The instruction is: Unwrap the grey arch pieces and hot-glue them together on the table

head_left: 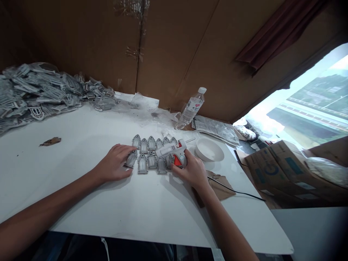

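Note:
My right hand point(191, 171) is shut around a white hot glue gun point(171, 150) with a red trigger, its nozzle pointing left over a group of grey arched pieces point(151, 159). These flat, window-shaped pieces lie close together in two rows on the white table point(81, 188). My left hand point(115, 163) lies at the left end of the rows, its fingertips on one tilted arched piece point(131, 159). The glue gun hides part of the lower row.
A large heap of grey pieces in clear plastic point(40, 92) lies at the back left. Behind the hands stand a plastic water bottle point(192, 108) and a white bowl point(209, 149). A black cord point(233, 190) crosses brown paper point(219, 186) towards cardboard boxes point(282, 172) at the right.

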A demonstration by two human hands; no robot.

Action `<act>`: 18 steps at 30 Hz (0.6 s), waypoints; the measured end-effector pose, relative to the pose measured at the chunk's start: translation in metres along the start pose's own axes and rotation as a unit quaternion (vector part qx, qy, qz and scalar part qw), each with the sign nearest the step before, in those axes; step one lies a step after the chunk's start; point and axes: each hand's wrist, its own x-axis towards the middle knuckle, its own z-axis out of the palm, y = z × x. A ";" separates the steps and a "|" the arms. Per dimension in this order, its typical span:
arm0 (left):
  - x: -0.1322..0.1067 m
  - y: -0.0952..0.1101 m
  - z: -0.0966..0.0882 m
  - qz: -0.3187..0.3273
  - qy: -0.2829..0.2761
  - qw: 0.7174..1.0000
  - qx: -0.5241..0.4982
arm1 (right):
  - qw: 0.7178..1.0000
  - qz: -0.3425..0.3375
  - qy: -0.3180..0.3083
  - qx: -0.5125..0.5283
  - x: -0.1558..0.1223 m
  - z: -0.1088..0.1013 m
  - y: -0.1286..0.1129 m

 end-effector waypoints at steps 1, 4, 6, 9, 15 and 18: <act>0.001 -0.002 0.000 -0.007 -0.006 1.000 -0.006 | 1.000 0.004 0.005 0.000 0.000 0.000 0.000; 0.004 -0.008 0.002 -0.028 -0.024 0.999 -0.024 | 1.000 0.010 0.009 0.005 0.000 0.001 -0.001; 0.005 -0.012 0.003 -0.037 -0.033 0.998 -0.040 | 1.000 0.013 0.007 0.011 0.000 0.003 -0.001; 0.007 -0.015 0.003 -0.042 -0.045 0.996 -0.069 | 1.000 0.020 0.004 0.016 -0.001 0.005 -0.002; 0.007 -0.007 0.001 -0.078 -0.048 0.987 -0.136 | 0.999 0.033 0.003 0.020 -0.002 0.008 -0.007; 0.008 -0.004 0.003 -0.076 -0.056 0.987 -0.127 | 0.999 0.035 0.004 0.017 -0.003 0.009 -0.008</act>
